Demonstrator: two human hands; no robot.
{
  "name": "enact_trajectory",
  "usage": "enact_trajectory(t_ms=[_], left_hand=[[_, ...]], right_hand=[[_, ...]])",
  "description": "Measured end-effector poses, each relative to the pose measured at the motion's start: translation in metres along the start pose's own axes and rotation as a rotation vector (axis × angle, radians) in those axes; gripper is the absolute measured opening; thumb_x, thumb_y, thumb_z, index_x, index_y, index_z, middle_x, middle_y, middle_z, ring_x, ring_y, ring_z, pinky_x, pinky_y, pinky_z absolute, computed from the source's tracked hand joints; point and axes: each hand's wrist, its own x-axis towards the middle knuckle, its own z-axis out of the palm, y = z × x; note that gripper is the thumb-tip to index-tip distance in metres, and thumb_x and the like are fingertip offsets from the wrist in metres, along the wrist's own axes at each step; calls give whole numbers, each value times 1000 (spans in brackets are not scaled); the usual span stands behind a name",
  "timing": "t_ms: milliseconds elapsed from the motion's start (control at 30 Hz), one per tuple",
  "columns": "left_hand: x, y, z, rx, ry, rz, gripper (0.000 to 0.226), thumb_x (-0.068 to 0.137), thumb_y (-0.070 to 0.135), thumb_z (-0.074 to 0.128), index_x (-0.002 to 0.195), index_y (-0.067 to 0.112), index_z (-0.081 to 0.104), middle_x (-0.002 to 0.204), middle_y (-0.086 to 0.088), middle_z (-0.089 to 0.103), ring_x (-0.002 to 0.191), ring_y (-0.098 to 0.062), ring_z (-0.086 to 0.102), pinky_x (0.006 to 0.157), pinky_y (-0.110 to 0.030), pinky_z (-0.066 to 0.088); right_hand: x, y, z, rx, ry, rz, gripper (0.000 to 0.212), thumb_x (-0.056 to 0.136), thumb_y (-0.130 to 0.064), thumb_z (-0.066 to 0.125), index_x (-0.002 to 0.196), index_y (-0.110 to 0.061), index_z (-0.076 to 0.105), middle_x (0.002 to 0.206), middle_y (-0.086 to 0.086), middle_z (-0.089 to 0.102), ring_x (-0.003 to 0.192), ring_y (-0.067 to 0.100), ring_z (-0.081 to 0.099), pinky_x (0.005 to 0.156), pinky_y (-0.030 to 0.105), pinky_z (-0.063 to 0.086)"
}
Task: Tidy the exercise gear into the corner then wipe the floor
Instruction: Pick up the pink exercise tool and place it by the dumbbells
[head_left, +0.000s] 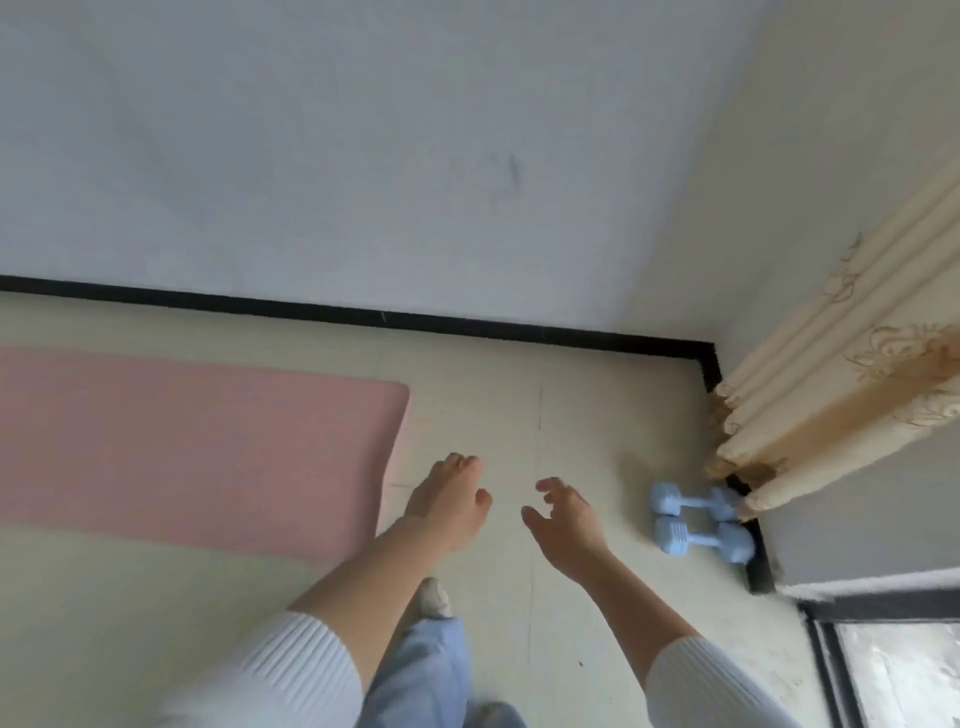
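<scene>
Two light blue dumbbells (698, 522) lie side by side on the pale floor by the right wall, close to the corner. A pink exercise mat (197, 447) lies flat on the left. My left hand (447, 504) hangs above the floor at the mat's right end, fingers loosely bent, holding nothing. My right hand (569, 522) hovers to the left of the dumbbells, apart from them, with fingers spread and loosely curled around nothing.
A black skirting strip (363, 314) runs along the grey wall to the corner (709, 358). A cream curtain (831, 410) hangs over the right wall, its hem near the dumbbells. A dark window frame (831, 654) sits at bottom right. My foot (434, 597) stands on the floor.
</scene>
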Motion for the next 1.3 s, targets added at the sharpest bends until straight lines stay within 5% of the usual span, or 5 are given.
enact_trajectory(t_ms=[300, 733, 1300], left_hand=[[-129, -220, -97, -93, 207, -409, 41, 93, 26, 42, 132, 13, 44, 131, -7, 47, 120, -25, 44, 93, -38, 44], [-300, -599, -228, -248, 343, -813, 46, 95, 25, 41, 139, 13, 38, 138, -7, 41, 128, -24, 38, 99, -38, 41], [-315, -1028, -385, -345, 498, -1029, 43, 94, 26, 42, 136, 16, 41, 135, -5, 42, 124, -22, 40, 97, -36, 43]], right_hand=[[-51, -208, 138, -247, -235, -362, 46, 91, -33, 52, 135, -21, 44, 130, 2, 52, 115, 23, 54, 89, 31, 47], [-113, -557, 431, -506, -406, -789, 51, 92, -33, 50, 139, -17, 40, 135, 3, 49, 121, 23, 50, 93, 34, 45], [-59, -956, 743, -780, -522, -1009, 56, 93, -34, 49, 144, -16, 33, 138, 5, 46, 126, 25, 45, 99, 39, 43]])
